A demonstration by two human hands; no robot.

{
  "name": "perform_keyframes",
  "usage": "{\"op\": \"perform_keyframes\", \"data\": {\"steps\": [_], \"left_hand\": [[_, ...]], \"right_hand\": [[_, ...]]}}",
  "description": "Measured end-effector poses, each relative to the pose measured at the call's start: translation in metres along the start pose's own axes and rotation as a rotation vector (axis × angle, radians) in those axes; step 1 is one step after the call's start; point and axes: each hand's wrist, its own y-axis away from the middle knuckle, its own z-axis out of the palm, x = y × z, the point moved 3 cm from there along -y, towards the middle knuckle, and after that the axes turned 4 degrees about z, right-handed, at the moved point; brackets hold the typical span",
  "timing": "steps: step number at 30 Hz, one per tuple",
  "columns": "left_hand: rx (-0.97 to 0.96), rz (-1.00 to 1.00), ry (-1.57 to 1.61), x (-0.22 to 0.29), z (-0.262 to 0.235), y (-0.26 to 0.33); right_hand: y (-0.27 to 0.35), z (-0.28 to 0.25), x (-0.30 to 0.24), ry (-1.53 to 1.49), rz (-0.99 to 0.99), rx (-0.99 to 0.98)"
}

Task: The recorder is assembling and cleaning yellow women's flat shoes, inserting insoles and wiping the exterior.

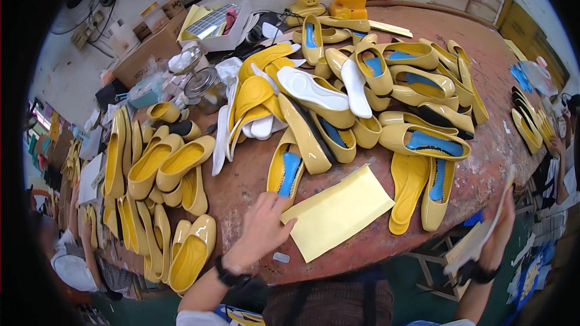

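My left hand [266, 223] is over the table's front part, thumb and fingers apart, nothing visibly held. Its fingertips reach the near end of a glossy yellow shoe [293, 160] with a blue piece inside. The thumb is by the left corner of a pale yellow sheet of paper [341, 214], which lies flat with a crease near its far edge. At the right, beyond the table edge, my right hand [499, 229] grips a thin pale sheet [483, 235], seen nearly edge-on. Two yellow insoles [409, 190] lie overlapping beside another shoe [436, 193].
Yellow shoes [184, 160] crowd the table's left, and more pile up [417, 84] at the back right. White and yellow insoles [260, 93] lie heaped mid-table. Behind stand a glass jar [204, 87] and a white box [220, 30]. Other people work at both sides.
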Motion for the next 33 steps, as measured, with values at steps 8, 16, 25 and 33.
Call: {"op": "perform_keyframes", "data": {"steps": [8, 16, 25, 33], "left_hand": [[-0.081, -0.344, 0.462, -0.069, -0.02, 0.0], [0.403, -0.519, 0.599, -0.052, -0.097, 0.118], [-0.031, 0.387, -0.032, 0.005, 0.01, 0.143], [0.235, 0.044, 0.289, -0.053, 0.057, 0.17]], "right_hand": [[0.155, 0.081, 0.14, -0.247, 0.813, -0.212], [0.172, 0.094, 0.169, -0.105, 1.051, -0.297], [0.095, 0.146, 0.114, 0.524, 0.309, -0.508], [0.131, 0.212, 0.185, 1.223, -0.641, -1.221]]}}
